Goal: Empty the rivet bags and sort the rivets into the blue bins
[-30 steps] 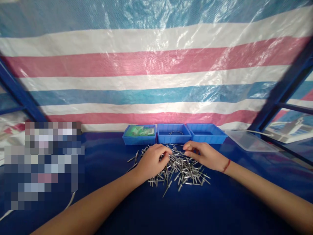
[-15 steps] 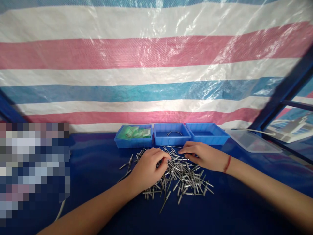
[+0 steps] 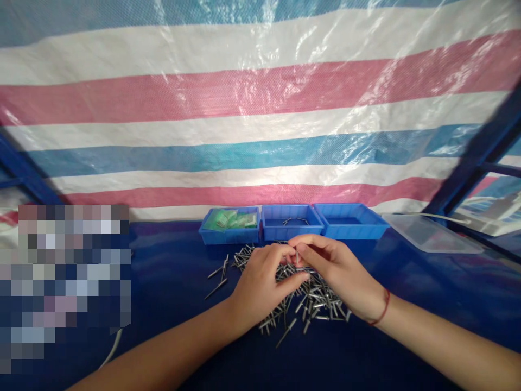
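Note:
A loose heap of silver blind rivets (image 3: 321,298) lies on the blue tabletop below both hands. My right hand (image 3: 342,269) pinches one upright rivet (image 3: 297,254) between thumb and fingers above the heap. Close beside it, my left hand (image 3: 260,279) is curved over the heap's left side, thumb and index finger apart. Its fingertips come up to the right hand's, and some are hidden behind. I see nothing held in the left hand.
Behind the heap stand three blue bins: the left bin (image 3: 230,237) with green plastic packets (image 3: 231,219), the middle bin (image 3: 292,233) with a few rivets, and the right bin (image 3: 356,232). A translucent lid (image 3: 437,233) lies further right. Stray rivets (image 3: 215,288) lie left.
My hands have come together over the heap; the right moved left and now pinches a rivet upright. My left thumb has spread away from its index finger. The view has shifted slightly.

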`<state>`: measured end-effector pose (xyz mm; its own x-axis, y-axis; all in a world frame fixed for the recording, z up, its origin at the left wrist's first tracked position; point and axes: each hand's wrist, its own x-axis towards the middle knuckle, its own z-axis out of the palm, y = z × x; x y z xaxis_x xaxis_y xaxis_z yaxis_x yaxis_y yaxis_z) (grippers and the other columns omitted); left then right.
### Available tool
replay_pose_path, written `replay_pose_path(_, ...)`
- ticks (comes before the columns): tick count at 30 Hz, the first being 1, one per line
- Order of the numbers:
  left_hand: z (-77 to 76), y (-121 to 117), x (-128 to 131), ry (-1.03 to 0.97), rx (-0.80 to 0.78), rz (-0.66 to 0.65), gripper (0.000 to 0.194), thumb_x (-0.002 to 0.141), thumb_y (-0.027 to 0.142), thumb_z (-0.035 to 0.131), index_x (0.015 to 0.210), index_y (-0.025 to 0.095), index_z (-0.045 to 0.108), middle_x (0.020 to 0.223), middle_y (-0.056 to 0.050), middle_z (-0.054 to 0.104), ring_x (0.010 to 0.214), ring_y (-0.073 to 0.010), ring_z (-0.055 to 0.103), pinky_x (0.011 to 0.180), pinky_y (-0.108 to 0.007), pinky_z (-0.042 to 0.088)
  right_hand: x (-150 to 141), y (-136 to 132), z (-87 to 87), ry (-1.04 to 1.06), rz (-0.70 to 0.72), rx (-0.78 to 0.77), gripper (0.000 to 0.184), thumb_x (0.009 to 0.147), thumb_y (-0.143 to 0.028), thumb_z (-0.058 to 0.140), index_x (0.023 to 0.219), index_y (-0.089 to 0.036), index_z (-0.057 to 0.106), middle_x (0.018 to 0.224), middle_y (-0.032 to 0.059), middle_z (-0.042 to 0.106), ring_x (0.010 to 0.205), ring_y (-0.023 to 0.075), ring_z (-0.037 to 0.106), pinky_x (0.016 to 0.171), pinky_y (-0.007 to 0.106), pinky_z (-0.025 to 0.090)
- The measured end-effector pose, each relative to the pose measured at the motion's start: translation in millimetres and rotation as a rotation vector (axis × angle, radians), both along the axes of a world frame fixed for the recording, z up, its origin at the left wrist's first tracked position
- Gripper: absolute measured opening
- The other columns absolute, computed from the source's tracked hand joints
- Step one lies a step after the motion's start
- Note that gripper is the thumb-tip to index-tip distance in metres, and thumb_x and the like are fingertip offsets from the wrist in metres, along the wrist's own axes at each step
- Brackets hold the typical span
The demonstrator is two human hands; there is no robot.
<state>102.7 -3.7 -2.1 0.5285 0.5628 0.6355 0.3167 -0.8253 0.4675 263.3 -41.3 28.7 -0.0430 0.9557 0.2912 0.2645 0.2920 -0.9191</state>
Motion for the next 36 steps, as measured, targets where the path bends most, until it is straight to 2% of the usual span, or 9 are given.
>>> replay_pose_path(2,1.1,-3.9,-1.7,-0.046,-0.035,0.016,0.011,0.086,0.029,0.059,0.090,0.019,0.057,0.083,-0.001,0.066,0.079,-0.0148,0.062,0.076,-0.030,0.047,-9.1,-7.5,-8.9,0.119,-0.034,-0.070,0.028,0.082,-0.045,0.058,0.088,-0.019,0.066,0.083,0.0044,0.069,0.076,0.0155,0.063,0.069,0.030,0.052)
replay_pose_path(5,3.0,-6.6,-4.3,-0.108,-0.064,0.001,0.010,0.089,0.028,0.056,0.091,0.019,0.058,0.082,-0.001,0.067,0.076,-0.0130,0.062,0.074,-0.027,0.047,-12.0,-16.2,-18.0,0.145,-0.075,-0.103,0.032,0.079,-0.049,0.061,0.084,-0.018,0.067,0.080,0.0045,0.068,0.076,0.0163,0.062,0.068,0.028,0.050)
replay_pose_path(10,7.2,-7.3,-6.0,-0.138,0.003,-0.017,0.011,0.089,0.028,0.055,0.085,0.019,0.060,0.080,-0.002,0.067,0.077,-0.0140,0.062,0.074,-0.028,0.048,-8.4,-21.9,-13.7,0.063,-0.033,-0.097,0.035,0.081,-0.051,0.057,0.092,-0.019,0.067,0.085,0.0051,0.068,0.075,0.0166,0.061,0.064,0.027,0.050)
replay_pose_path(15,6.7,-5.9,-6.9,-0.162,0.081,0.001,0.007,0.089,0.023,0.054,0.090,0.020,0.060,0.086,-0.002,0.068,0.081,-0.0137,0.063,0.076,-0.027,0.048,-7.2,-18.0,-9.5,-0.044,0.024,-0.005,0.031,0.085,-0.048,0.053,0.081,-0.020,0.065,0.076,0.0026,0.066,0.071,0.0150,0.060,0.064,0.026,0.051)
replay_pose_path(20,3.8,-0.2,-5.5,-0.152,-0.005,0.057,0.009,0.089,0.024,0.054,0.090,0.020,0.062,0.085,-0.002,0.069,0.080,-0.0141,0.064,0.075,-0.027,0.048,-3.2,-14.5,-17.2,-0.047,-0.060,0.125,0.022,0.085,-0.040,0.056,0.090,-0.021,0.064,0.084,0.0037,0.068,0.076,0.0157,0.063,0.067,0.028,0.053)
replay_pose_path(23,3.4,1.2,-4.9,-0.129,-0.053,0.052,0.011,0.090,0.025,0.053,0.090,0.020,0.063,0.086,-0.002,0.069,0.081,-0.0145,0.064,0.076,-0.027,0.048,-0.6,-16.9,-17.4,-0.206,-0.102,0.237,0.017,0.086,-0.034,0.056,0.095,-0.022,0.063,0.083,0.0030,0.067,0.071,0.0143,0.061,0.063,0.026,0.051)
replay_pose_path(27,5.2,-0.3,-4.5,-0.053,-0.057,-0.007,0.017,0.092,0.026,0.048,0.088,0.019,0.063,0.085,-0.003,0.069,0.081,-0.0150,0.063,0.078,-0.029,0.047,3.3,-18.1,-7.7,-0.472,-0.096,0.389,0.018,0.090,-0.031,0.050,0.081,-0.021,0.061,0.069,0.0015,0.061,0.062,0.0129,0.056,0.059,0.026,0.047)
replay_pose_path(32,13.1,6.1,-7.7,-0.068,-0.103,0.049,0.026,0.094,0.027,0.043,0.115,0.020,0.056,0.097,-0.005,0.068,0.090,-0.0157,0.062,0.086,-0.031,0.047,16.8,15.4,8.7,-0.583,-0.252,0.459,0.027,0.092,-0.036,0.044,0.078,-0.021,0.060,0.072,0.0024,0.064,0.064,0.0141,0.059,0.063,0.028,0.046)
replay_pose_path(36,17.5,17.6,-21.4,-0.073,-0.109,0.138,0.024,0.092,0.023,0.045,0.112,0.018,0.057,0.096,-0.005,0.067,0.088,-0.0152,0.062,0.086,-0.031,0.048,34.1,60.9,9.6,-0.686,-0.409,0.488,0.028,0.091,-0.038,0.044,0.078,-0.019,0.061,0.074,0.0060,0.066,0.067,0.0179,0.060,0.067,0.032,0.045)
